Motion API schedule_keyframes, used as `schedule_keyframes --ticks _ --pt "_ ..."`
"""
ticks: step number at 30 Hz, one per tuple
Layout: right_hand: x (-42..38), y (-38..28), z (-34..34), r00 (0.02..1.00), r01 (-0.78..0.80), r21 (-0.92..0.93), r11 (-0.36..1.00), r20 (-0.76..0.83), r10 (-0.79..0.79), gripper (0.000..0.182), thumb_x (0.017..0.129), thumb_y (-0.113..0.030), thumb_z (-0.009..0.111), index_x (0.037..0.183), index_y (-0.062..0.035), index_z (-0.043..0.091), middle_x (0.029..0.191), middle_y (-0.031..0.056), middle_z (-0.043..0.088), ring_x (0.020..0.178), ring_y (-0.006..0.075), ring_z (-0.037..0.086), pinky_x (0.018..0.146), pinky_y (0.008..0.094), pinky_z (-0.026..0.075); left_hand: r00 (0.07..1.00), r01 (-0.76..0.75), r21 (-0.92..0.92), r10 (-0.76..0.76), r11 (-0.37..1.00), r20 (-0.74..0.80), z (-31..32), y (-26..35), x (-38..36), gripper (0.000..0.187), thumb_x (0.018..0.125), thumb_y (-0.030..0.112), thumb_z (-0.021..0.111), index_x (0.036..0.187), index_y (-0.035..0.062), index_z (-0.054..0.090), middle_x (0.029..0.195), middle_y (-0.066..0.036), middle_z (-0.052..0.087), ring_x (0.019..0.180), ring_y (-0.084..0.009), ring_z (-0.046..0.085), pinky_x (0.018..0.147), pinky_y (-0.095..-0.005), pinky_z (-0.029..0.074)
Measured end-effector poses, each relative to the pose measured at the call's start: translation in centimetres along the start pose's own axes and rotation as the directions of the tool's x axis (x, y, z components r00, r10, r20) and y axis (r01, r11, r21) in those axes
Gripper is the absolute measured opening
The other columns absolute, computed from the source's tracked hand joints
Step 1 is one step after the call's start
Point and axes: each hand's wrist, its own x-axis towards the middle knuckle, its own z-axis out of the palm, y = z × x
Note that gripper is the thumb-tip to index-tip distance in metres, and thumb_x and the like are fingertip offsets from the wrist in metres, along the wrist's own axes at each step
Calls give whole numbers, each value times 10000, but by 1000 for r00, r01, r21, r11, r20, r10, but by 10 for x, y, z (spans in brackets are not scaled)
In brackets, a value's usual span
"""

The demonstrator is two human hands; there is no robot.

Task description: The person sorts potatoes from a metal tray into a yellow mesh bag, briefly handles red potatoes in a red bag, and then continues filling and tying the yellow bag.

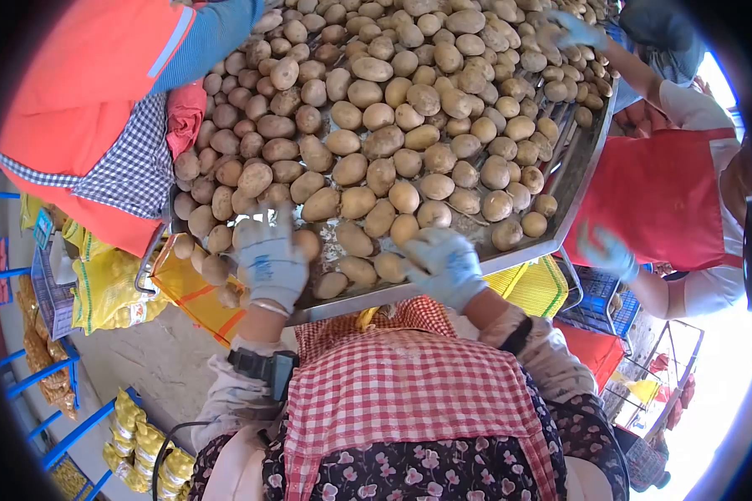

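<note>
A thick layer of brown potatoes [384,142] covers a metal sorting table [510,257] in front of me. My left hand [271,263], in a pale blue and white glove, is over the table's front left corner, its fingers stretched out and slightly blurred. Potatoes lie on both sides of it. My right hand [444,265], gloved alike, reaches over the front rim with fingers spread beside a few potatoes. I cannot make out anything held in either palm. A loose potato [358,270] lies between the two hands, near the rim.
At the left stands a person in an orange vest [83,92]; at the right, one in a red apron [643,200] with gloved hands. An orange-yellow sack [196,288] hangs at the left corner, a yellow sack [530,288] below the right rim. Blue crates [597,292] stand beyond.
</note>
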Motion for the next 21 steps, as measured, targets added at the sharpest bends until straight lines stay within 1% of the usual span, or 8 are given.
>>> schedule_keyframes --ticks 2,6,8,14,15,17,20,21 --pt "18 -9 0 978 198 -90 976 -46 -202 298 806 -312 648 1006 -91 639 890 129 634 805 295 633 685 398 501 961 -276 -378 267 884 -77 -12 27 11 615 815 331 576 1380 134 436 1399 -204 405 1307 -407 349 1084 -517 261" --pt "56 3 -8 961 -28 48 998 -272 40 462 816 -394 636 1145 -77 568 1086 122 606 961 317 617 763 433 506 947 -322 -188 315 928 -65 1 11 1 588 823 335 565 1379 182 453 1371 -208 428 1286 -406 376 1077 -518 274" --pt "68 6 -5 998 -33 -293 955 -59 16 541 810 -422 638 1219 -90 512 1120 142 595 995 318 611 799 433 501 974 -194 -243 217 950 72 -3 3 -11 565 817 343 573 1362 222 485 1352 -202 442 1263 -408 392 1076 -522 276" --pt "92 -10 -26 940 -195 -154 969 254 229 496 851 -362 580 1223 -38 533 1139 134 637 1044 306 615 858 393 488 932 -334 -341 253 879 -260 -13 32 29 556 844 319 545 1352 105 476 1347 -196 450 1255 -381 397 1074 -514 282" --pt "83 11 -13 959 -255 390 885 216 182 498 857 -351 569 1240 -34 534 1120 126 648 1038 288 618 850 387 494 928 -367 -310 325 877 -181 -2 32 22 551 846 316 543 1351 109 477 1352 -203 446 1257 -383 396 1071 -515 284" --pt "67 22 -1 951 -285 956 -60 291 110 580 889 -365 513 1360 -34 453 1170 126 619 1058 263 607 828 409 510 902 -429 -254 422 867 -85 -1 24 7 511 856 311 532 1325 111 497 1367 -223 433 1244 -389 411 1049 -514 308" --pt "58 5 -19 935 -213 753 -623 342 92 610 906 -398 465 1402 -49 397 1269 146 558 1093 302 587 814 458 514 966 -175 -320 225 931 126 -9 11 -5 480 845 313 544 1270 92 514 1283 -204 476 1197 -403 436 1008 -520 328" --pt "54 6 -25 965 -212 756 -620 261 -12 622 911 -402 438 1421 -53 361 1334 148 504 1136 323 555 864 475 499 983 -134 -328 166 935 72 -6 10 0 469 834 301 558 1245 78 521 1262 -197 480 1172 -405 448 980 -526 344"
